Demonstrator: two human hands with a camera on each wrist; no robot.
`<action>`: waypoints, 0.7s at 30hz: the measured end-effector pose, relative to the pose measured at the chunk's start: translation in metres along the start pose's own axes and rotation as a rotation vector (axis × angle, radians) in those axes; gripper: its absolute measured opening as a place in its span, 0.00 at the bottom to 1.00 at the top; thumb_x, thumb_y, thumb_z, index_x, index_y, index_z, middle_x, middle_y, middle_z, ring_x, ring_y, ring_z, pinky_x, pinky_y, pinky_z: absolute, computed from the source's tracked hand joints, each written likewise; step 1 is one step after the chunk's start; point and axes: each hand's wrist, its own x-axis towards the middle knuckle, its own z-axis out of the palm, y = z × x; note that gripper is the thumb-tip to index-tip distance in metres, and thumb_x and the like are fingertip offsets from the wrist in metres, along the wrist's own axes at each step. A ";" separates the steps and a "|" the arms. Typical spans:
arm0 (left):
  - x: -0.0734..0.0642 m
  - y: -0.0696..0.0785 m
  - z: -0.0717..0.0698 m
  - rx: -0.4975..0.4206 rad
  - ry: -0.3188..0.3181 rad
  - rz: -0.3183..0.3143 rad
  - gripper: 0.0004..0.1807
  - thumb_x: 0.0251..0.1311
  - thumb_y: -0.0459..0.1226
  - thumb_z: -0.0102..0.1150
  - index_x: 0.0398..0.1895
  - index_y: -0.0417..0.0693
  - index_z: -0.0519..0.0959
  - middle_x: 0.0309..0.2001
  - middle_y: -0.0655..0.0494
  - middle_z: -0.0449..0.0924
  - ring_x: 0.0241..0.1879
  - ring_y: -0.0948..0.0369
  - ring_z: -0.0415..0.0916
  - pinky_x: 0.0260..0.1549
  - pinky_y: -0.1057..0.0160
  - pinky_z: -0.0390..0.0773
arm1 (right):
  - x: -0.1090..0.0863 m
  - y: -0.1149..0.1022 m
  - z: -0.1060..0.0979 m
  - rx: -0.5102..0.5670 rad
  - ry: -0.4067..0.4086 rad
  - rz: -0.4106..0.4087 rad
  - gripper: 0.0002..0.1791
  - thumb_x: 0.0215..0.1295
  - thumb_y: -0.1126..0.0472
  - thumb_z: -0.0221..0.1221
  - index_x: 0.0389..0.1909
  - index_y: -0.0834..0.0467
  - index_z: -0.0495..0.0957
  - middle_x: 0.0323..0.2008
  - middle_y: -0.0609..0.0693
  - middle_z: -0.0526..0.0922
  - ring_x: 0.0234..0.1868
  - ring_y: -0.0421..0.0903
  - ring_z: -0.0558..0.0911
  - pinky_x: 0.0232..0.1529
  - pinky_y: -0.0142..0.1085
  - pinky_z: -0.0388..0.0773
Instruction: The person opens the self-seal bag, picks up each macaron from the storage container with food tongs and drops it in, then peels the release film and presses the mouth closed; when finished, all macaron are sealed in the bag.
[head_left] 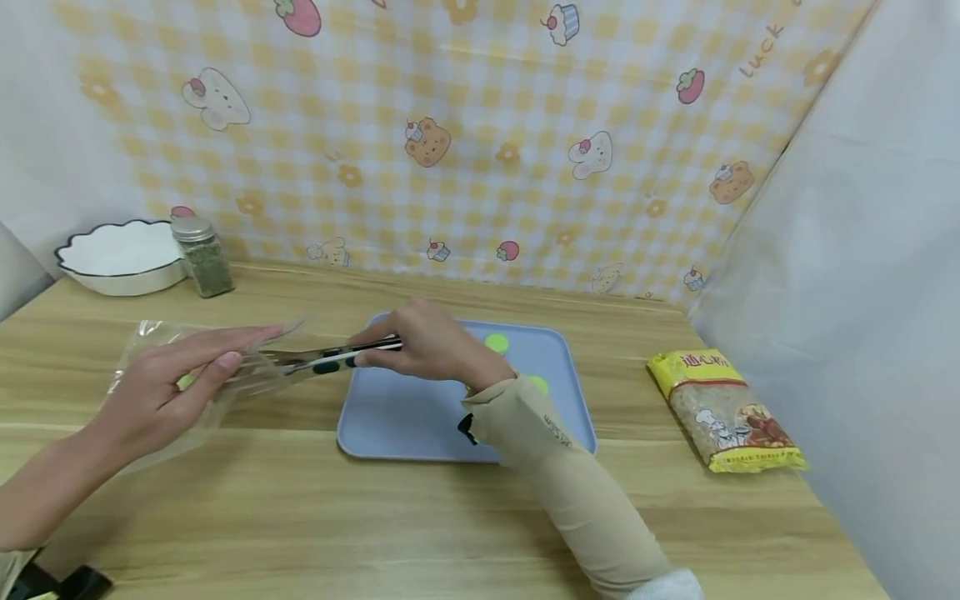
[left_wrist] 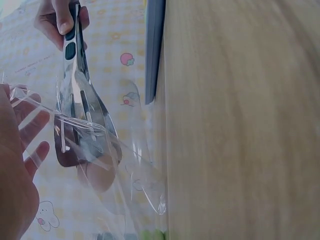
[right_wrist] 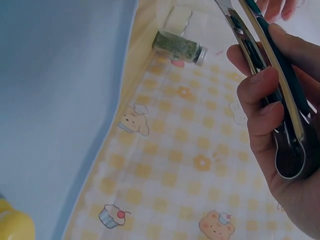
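Observation:
My left hand [head_left: 176, 379] holds a clear plastic bag [head_left: 142, 342] by its mouth, thumb and fingers spread along the film. Bits of green show inside the bag. My right hand [head_left: 427, 342] grips metal kitchen tongs [head_left: 330, 360] with dark grip pads and a slotted blade. The tongs' far ends reach into the bag's mouth, beside my left fingers. Through the film in the left wrist view, a rounded tan shape [left_wrist: 100, 176] shows at the tongs' tips; I cannot tell whether they hold it.
Below my right forearm lies a blue tray [head_left: 408, 429] with green round pieces [head_left: 497, 342] on it. A scalloped white dish [head_left: 120, 258] and a jar of green flakes [head_left: 206, 258] stand at the back left. On the right lies a yellow-ended food packet [head_left: 723, 412].

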 end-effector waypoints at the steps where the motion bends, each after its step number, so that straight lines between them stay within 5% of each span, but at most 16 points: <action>1: 0.000 0.001 -0.001 -0.006 0.003 0.002 0.16 0.70 0.35 0.45 0.50 0.32 0.78 0.49 0.44 0.79 0.53 0.67 0.72 0.44 0.76 0.65 | 0.003 -0.001 0.002 0.003 -0.003 -0.009 0.14 0.64 0.54 0.59 0.47 0.53 0.82 0.40 0.45 0.84 0.22 0.32 0.73 0.26 0.26 0.63; 13: -0.003 -0.001 -0.003 0.001 -0.016 0.023 0.16 0.69 0.33 0.44 0.51 0.32 0.78 0.49 0.44 0.79 0.41 0.69 0.74 0.31 0.76 0.62 | 0.021 -0.015 0.017 0.010 -0.050 -0.014 0.15 0.64 0.53 0.58 0.49 0.52 0.81 0.39 0.42 0.85 0.13 0.35 0.62 0.23 0.26 0.58; 17: -0.004 -0.004 -0.002 -0.011 -0.026 0.034 0.16 0.69 0.33 0.44 0.52 0.32 0.77 0.50 0.43 0.78 0.29 0.74 0.65 0.24 0.76 0.60 | 0.025 -0.017 0.021 0.002 -0.038 -0.015 0.15 0.65 0.52 0.58 0.49 0.51 0.82 0.40 0.42 0.84 0.12 0.34 0.59 0.22 0.25 0.57; 21: -0.005 -0.006 -0.002 -0.015 -0.036 0.041 0.16 0.69 0.33 0.44 0.53 0.32 0.76 0.51 0.42 0.77 0.26 0.74 0.62 0.24 0.76 0.60 | 0.030 -0.020 0.027 -0.017 -0.027 -0.013 0.14 0.64 0.52 0.58 0.48 0.51 0.82 0.40 0.41 0.84 0.14 0.32 0.62 0.23 0.24 0.59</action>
